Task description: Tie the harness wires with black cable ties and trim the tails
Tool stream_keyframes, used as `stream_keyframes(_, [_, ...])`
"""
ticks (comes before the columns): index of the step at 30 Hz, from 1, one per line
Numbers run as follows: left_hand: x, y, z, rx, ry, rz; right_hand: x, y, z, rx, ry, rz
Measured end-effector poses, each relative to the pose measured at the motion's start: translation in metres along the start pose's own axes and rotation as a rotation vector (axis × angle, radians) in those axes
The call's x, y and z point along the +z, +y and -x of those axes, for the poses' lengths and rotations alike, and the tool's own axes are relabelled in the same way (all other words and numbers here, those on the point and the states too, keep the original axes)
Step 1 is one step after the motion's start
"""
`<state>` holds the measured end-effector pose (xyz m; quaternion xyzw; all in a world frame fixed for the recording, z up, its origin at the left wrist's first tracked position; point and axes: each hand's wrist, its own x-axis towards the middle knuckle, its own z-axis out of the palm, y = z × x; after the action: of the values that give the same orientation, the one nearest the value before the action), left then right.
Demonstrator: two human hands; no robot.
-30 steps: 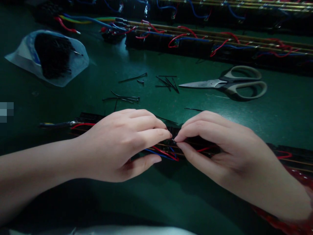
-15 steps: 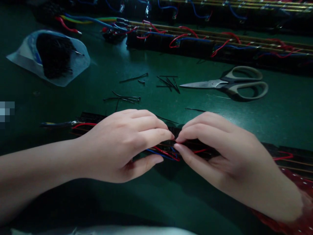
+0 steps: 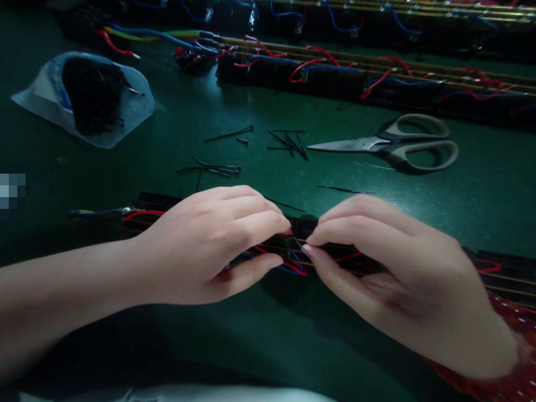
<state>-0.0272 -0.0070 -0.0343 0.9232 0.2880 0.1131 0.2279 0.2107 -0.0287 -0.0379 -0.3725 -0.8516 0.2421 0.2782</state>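
Observation:
My left hand point(image 3: 218, 240) lies over a black strip point(image 3: 151, 201) with red and blue wires and copper-coloured bars along it. Its thumb and index finger are apart, the fingertips at the strip's middle beside a bit of red wire. Thumb and index finger of my right hand point(image 3: 377, 268) are pinched on the end of a thin black cable tie point(image 3: 298, 243), just right of the left fingertips. The tie's other end is at the wires on the strip. Red and blue wires point(image 3: 299, 269) loop out below. My left hand hides part of the strip.
Scissors point(image 3: 368, 144) lie behind my right hand, points to the left. Loose black cable ties point(image 3: 218, 167) and cut pieces point(image 3: 288, 142) are scattered nearby. An opened plastic bag point(image 3: 42, 106) holds many black ties. Longer wired strips point(image 3: 335, 72) run along the back.
My right hand has moved slightly right, away from the left fingertips, and the pinched tie shows between them. My left thumb has come up closer to the index finger.

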Motion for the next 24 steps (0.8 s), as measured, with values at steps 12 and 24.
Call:
stream_keyframes(12, [-0.0001, -0.0001, -0.0008, 0.015, 0.002, -0.009, -0.0009, -0.0003, 0.0013, -0.046, -0.029, -0.044])
stream_keyframes(24, [-0.0008, -0.0032, 0.0022, 0.081, 0.013, -0.038, -0.0029, -0.0001, -0.0015, -0.039, -0.043, -0.008])
